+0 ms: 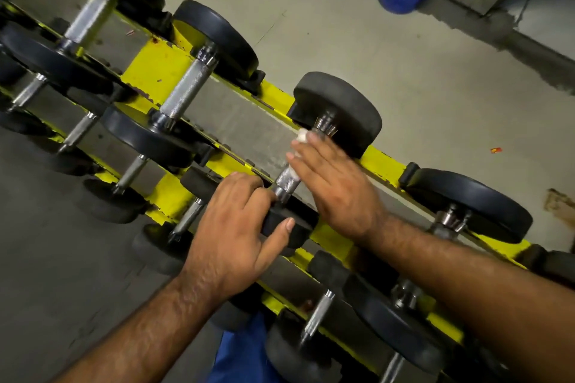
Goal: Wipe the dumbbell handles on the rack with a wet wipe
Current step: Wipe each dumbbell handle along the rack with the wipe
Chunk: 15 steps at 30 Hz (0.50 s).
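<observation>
The right hand (334, 183) presses a white wet wipe (302, 135) onto the dumbbell handle (287, 179), fingers straight. The left hand (236, 227) grips the near weight head (287, 224) beside the handle.

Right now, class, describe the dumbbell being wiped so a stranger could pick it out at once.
Find the yellow rack running diagonally across the floor. On its top row, the dumbbell being wiped lies under both hands. Unlike its neighbours, the left hand grips its near weight while the right hand presses a white wipe along its handle.

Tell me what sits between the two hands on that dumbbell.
In the head view, a short bare stretch of knurled handle shows between the left hand and right hand.
</observation>
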Each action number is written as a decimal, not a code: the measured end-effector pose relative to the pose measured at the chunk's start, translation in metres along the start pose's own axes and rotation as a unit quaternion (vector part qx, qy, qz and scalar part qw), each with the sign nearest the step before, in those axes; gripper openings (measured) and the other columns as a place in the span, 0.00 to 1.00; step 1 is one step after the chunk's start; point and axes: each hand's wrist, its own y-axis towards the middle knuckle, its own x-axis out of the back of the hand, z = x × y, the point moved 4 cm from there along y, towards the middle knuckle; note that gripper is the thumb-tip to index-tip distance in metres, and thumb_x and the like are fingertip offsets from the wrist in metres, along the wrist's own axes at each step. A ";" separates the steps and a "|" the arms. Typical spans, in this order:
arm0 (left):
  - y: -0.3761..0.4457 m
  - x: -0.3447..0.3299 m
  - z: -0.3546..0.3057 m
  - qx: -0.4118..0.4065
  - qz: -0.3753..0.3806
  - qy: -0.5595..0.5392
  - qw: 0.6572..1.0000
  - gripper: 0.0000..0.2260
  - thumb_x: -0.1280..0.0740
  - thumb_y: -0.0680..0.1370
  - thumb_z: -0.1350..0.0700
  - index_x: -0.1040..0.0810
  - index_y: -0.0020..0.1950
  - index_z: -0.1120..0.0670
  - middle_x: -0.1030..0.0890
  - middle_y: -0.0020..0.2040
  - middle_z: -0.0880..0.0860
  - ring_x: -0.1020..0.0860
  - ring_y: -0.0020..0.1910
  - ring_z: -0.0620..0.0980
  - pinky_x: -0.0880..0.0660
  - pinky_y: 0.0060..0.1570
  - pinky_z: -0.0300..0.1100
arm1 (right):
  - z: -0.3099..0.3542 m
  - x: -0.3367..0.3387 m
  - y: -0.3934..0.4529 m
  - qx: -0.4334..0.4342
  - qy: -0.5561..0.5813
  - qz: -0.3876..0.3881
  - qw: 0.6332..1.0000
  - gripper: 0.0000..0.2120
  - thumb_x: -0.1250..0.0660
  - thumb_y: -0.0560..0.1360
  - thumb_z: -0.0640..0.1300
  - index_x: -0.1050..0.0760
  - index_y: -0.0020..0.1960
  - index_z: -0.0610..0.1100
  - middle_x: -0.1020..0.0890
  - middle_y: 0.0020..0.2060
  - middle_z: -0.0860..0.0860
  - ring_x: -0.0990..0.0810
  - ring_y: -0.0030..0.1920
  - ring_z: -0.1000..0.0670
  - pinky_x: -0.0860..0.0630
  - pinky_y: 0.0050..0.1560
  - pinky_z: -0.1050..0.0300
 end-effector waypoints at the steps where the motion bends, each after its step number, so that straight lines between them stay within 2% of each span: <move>1: 0.000 -0.001 0.001 0.000 -0.005 -0.006 1.000 0.17 0.36 0.78 0.46 0.23 0.49 0.61 0.25 0.50 0.57 0.27 0.52 0.59 0.30 0.57 0.53 | 0.001 -0.002 -0.002 0.028 -0.002 0.006 1.000 0.21 0.44 0.79 0.32 0.29 0.71 0.35 0.28 0.71 0.39 0.34 0.74 0.38 0.39 0.75 0.41; 3: 0.001 -0.001 0.001 0.004 -0.009 -0.012 1.000 0.18 0.37 0.78 0.45 0.23 0.48 0.61 0.25 0.50 0.57 0.27 0.51 0.59 0.30 0.56 0.52 | -0.014 0.002 0.001 0.056 -0.014 0.000 0.998 0.22 0.48 0.79 0.32 0.28 0.71 0.35 0.27 0.70 0.40 0.31 0.73 0.40 0.37 0.74 0.43; 5: 0.000 -0.001 0.001 0.008 -0.013 -0.016 1.000 0.18 0.37 0.78 0.45 0.23 0.48 0.61 0.26 0.49 0.56 0.27 0.51 0.58 0.30 0.56 0.51 | -0.026 0.007 0.006 0.008 -0.018 -0.036 0.999 0.23 0.46 0.77 0.28 0.27 0.70 0.34 0.26 0.70 0.39 0.30 0.73 0.40 0.36 0.74 0.43; 7: -0.001 -0.002 0.000 0.010 -0.020 -0.020 1.000 0.18 0.36 0.78 0.45 0.23 0.47 0.61 0.26 0.49 0.56 0.27 0.51 0.58 0.30 0.56 0.51 | -0.011 0.000 0.002 -0.028 -0.007 -0.041 0.999 0.23 0.45 0.76 0.29 0.29 0.70 0.33 0.28 0.70 0.38 0.33 0.74 0.39 0.39 0.75 0.43; 9: -0.001 -0.002 0.000 0.010 -0.024 -0.025 0.999 0.18 0.36 0.78 0.45 0.23 0.47 0.61 0.26 0.48 0.55 0.27 0.50 0.57 0.30 0.55 0.49 | 0.009 -0.009 -0.006 0.035 0.008 0.000 0.999 0.22 0.43 0.79 0.33 0.31 0.72 0.34 0.29 0.72 0.38 0.35 0.75 0.39 0.42 0.77 0.43; 11: -0.001 -0.001 0.000 0.009 -0.027 -0.027 0.999 0.18 0.36 0.78 0.45 0.23 0.47 0.61 0.26 0.49 0.55 0.27 0.51 0.56 0.30 0.55 0.49 | 0.000 -0.004 -0.006 0.089 -0.003 0.025 0.996 0.21 0.43 0.80 0.33 0.30 0.72 0.36 0.28 0.72 0.40 0.34 0.75 0.41 0.42 0.77 0.45; 15: -0.002 -0.001 0.000 0.018 -0.025 -0.037 0.999 0.17 0.36 0.77 0.45 0.23 0.49 0.60 0.26 0.49 0.54 0.27 0.52 0.56 0.30 0.56 0.48 | -0.019 0.008 0.004 -0.027 0.000 -0.047 0.999 0.25 0.39 0.73 0.25 0.27 0.70 0.34 0.26 0.70 0.40 0.31 0.73 0.41 0.37 0.75 0.44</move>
